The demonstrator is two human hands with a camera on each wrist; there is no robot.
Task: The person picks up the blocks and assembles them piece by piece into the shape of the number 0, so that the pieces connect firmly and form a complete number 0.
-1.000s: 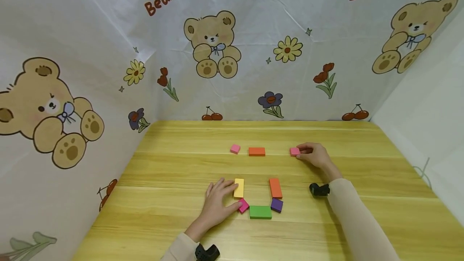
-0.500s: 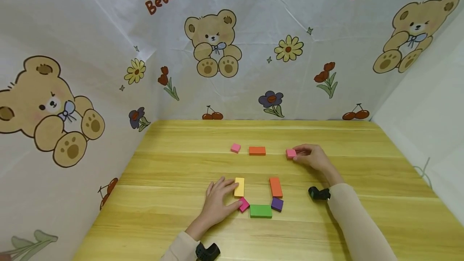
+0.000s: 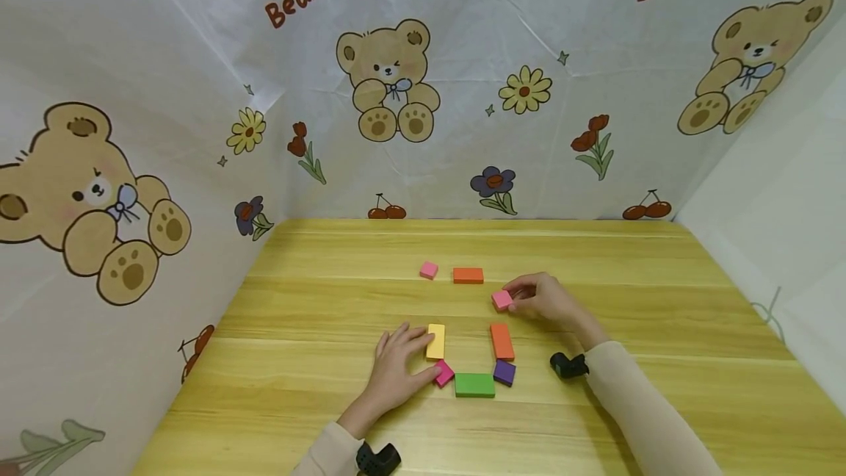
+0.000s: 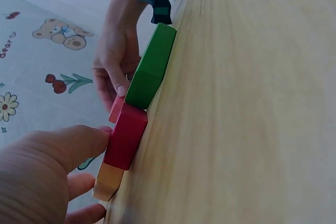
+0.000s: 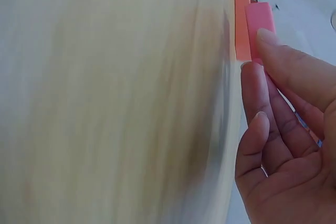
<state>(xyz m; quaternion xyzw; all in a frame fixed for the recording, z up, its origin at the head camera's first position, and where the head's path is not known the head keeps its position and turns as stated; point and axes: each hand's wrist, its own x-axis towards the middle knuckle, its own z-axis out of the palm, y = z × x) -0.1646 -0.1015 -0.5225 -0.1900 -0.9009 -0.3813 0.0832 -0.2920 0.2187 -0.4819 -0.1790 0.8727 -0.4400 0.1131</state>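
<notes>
My right hand pinches a small pink block between thumb and fingers, over the table beyond the upright orange block. In the right wrist view the thumb lies on the face of that pink block. My left hand rests with fingers spread, thumb tip at the magenta block and a fingertip on the yellow block. A green block lies between the magenta block and a purple block, and the purple one meets the near end of the orange block.
Farther back on the wooden table lie another pink block and a second orange block. Behind the table rises a bear-printed cloth. Each wrist carries a black camera mount, such as the left one.
My right hand has carried the pink block left and toward me, from right of the back orange block to just beyond the upright one. The left hand stays in place.
</notes>
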